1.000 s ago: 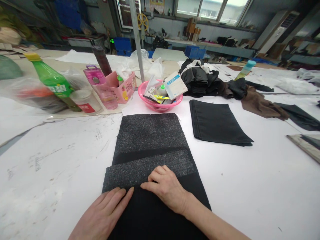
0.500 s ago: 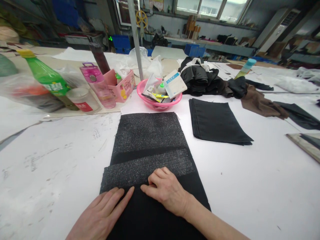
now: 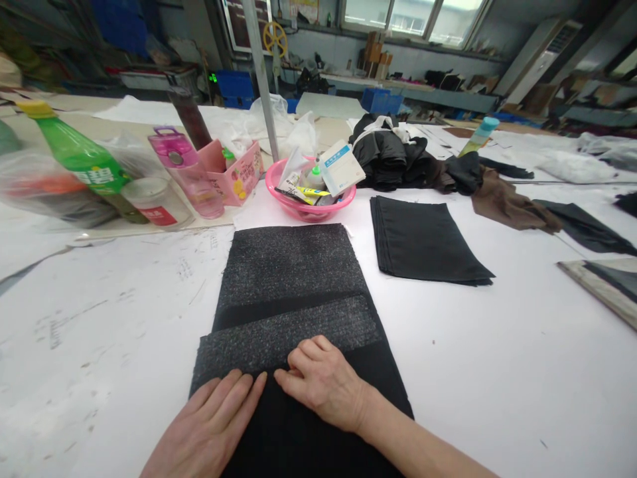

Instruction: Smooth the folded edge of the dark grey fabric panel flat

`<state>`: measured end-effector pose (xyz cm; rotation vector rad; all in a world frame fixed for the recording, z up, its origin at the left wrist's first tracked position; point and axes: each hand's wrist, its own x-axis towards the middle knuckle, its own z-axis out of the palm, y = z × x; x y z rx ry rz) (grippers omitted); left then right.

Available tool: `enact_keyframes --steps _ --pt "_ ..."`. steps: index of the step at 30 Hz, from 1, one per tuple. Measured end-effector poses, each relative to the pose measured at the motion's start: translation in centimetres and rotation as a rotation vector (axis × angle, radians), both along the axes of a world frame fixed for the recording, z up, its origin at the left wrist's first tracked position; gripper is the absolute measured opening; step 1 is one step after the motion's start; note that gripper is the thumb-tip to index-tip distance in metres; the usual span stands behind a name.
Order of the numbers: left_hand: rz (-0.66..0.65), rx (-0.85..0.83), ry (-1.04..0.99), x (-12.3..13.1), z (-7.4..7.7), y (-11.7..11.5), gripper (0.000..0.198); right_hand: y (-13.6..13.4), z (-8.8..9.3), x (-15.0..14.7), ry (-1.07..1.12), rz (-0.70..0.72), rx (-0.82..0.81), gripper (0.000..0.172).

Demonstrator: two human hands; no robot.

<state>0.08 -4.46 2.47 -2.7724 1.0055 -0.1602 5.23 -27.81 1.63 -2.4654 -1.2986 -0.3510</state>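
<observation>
At the bottom centre of the frame, a long strip of dark grey speckled cloth point(image 3: 291, 265) lies flat on the white table point(image 3: 497, 345), running from the near edge up toward the middle. Its near part shows a plain black side, and a grey band is turned over across it, so one crosswise fold looks already made; the far stretch of the strip lies unfolded, which suggests more folding is left.

The left hand point(image 3: 212, 425) rests palm down on the black part, fingers straight and together, tips at the edge of the folded band; it grips nothing. The right hand point(image 3: 323, 382) lies just beside it, fingers curled loosely with the tips pressing on the same edge; whether it pinches the cloth cannot be told, though it seems only to press.

To the right of the strip, apart from it, sits a neat stack of black cloth pieces point(image 3: 425, 239). Just beyond the strip's far end stands a pink bowl point(image 3: 308, 206) filled with small packets and a white box. Toward the upper left are a pink cup point(image 3: 186, 172), a pink box point(image 3: 233, 176), a jar with a red label point(image 3: 154, 202) and a green bottle point(image 3: 82, 162). A heap of dark clothes point(image 3: 398, 159) lies at the upper middle, with brown cloth point(image 3: 512, 206) trailing to its right.
</observation>
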Motion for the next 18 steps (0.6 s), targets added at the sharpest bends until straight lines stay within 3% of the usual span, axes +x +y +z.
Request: enact_keyframes --steps 5,11,18 --pt "-0.104 0.042 -0.013 0.2 -0.6 -0.6 0.06 -0.1 -0.5 0.3 0.033 -0.013 0.01 0.019" --pt "0.008 -0.006 0.05 -0.2 -2.4 0.0 0.061 -1.9 -0.7 1.0 0.172 -0.018 0.061 0.016" --pt "0.002 -0.019 0.105 -0.2 -2.1 0.1 0.067 -3.2 -0.5 0.7 0.183 -0.039 0.045 0.017"
